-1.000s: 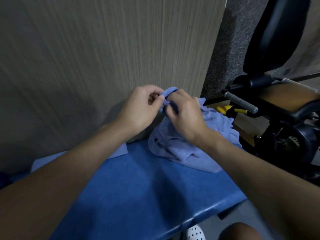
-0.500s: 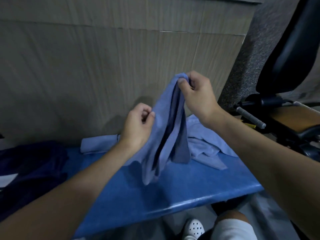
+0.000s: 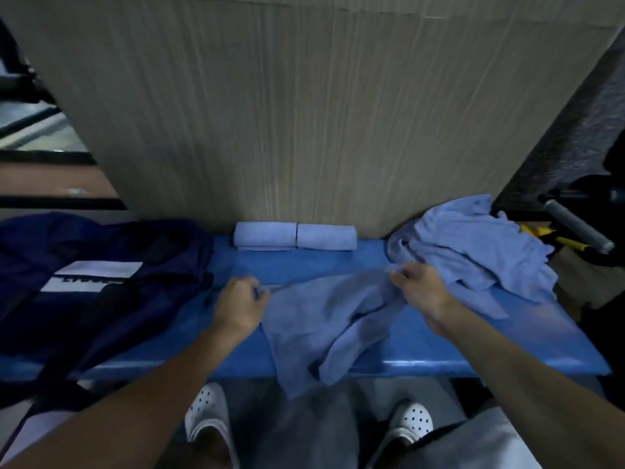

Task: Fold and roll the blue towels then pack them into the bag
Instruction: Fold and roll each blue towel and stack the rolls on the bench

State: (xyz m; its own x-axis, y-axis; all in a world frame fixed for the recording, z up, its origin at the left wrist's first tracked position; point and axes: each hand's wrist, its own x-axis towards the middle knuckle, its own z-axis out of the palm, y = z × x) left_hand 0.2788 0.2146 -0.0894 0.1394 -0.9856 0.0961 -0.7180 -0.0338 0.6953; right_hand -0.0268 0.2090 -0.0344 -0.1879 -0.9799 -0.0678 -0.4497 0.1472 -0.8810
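A light blue towel (image 3: 318, 313) lies spread and rumpled across the blue bench (image 3: 439, 353), its near part hanging over the front edge. My left hand (image 3: 241, 304) pinches its left corner. Its right corner is gripped by my right hand (image 3: 421, 291). Two rolled blue towels (image 3: 295, 235) lie side by side against the wall at the back. A heap of loose blue towels (image 3: 473, 245) sits at the bench's right end. The dark navy bag (image 3: 98, 275) with white stripes lies on the left.
A wood-grain wall panel (image 3: 304, 113) stands right behind the bench. Dark exercise equipment with a grey grip (image 3: 578, 225) and yellow-handled tools (image 3: 554, 238) is at the right. My white perforated shoes (image 3: 209, 414) are on the floor below the bench.
The towel, held up in the air half a second ago, now lies spread on the bench. My hands have moved apart and down to its two far corners. The view has pulled back.
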